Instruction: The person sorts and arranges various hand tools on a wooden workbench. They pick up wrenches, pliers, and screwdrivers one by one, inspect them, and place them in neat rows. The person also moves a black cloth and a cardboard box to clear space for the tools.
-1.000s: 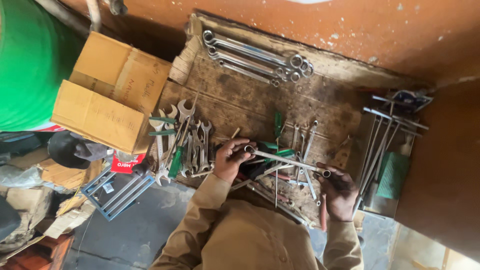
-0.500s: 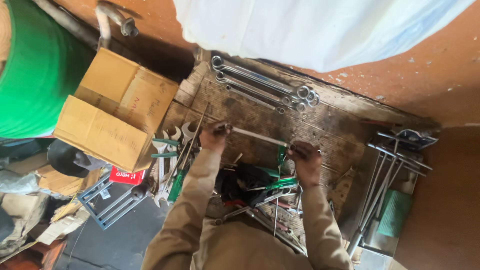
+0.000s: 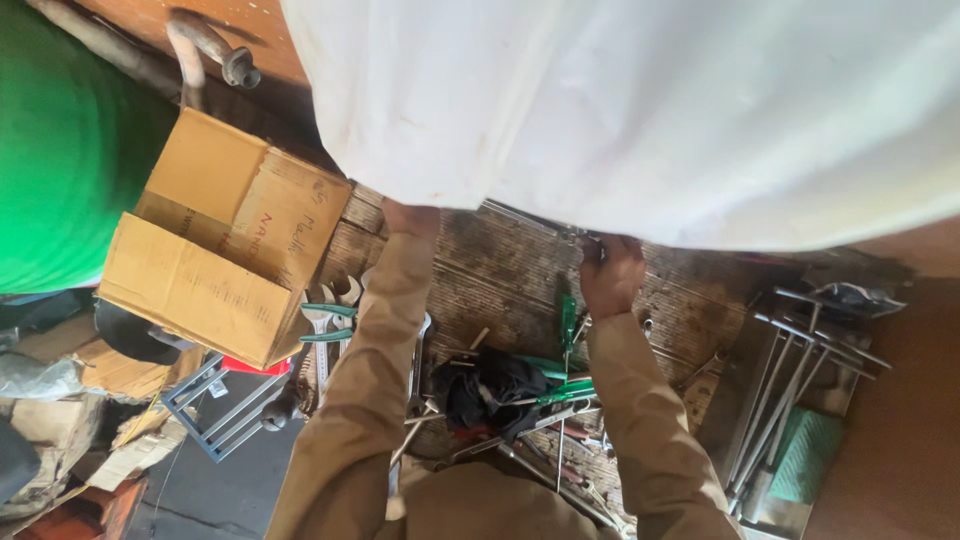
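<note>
**You are reaching both hands up under the white sheet, away from the tool pile.**

A second ago your hands were low among the wrenches with a long metal rod across them; now both arms are stretching forward over the wooden worktop (image 3: 500, 270), and a large white sheet (image 3: 650, 110) is covering the far half of the view, combination wrenches included. Your left hand (image 3: 410, 218) is mostly hidden at the sheet's edge, so I cannot tell whether it is open or gripping. Your right hand (image 3: 612, 272) is curling closed, seemingly around the end of the thin metal rod (image 3: 545, 222), which is lying along the sheet's lower edge between your hands. Green-handled tools (image 3: 560, 385) are lying behind your wrists, beside the cardboard box (image 3: 230, 240).
</note>
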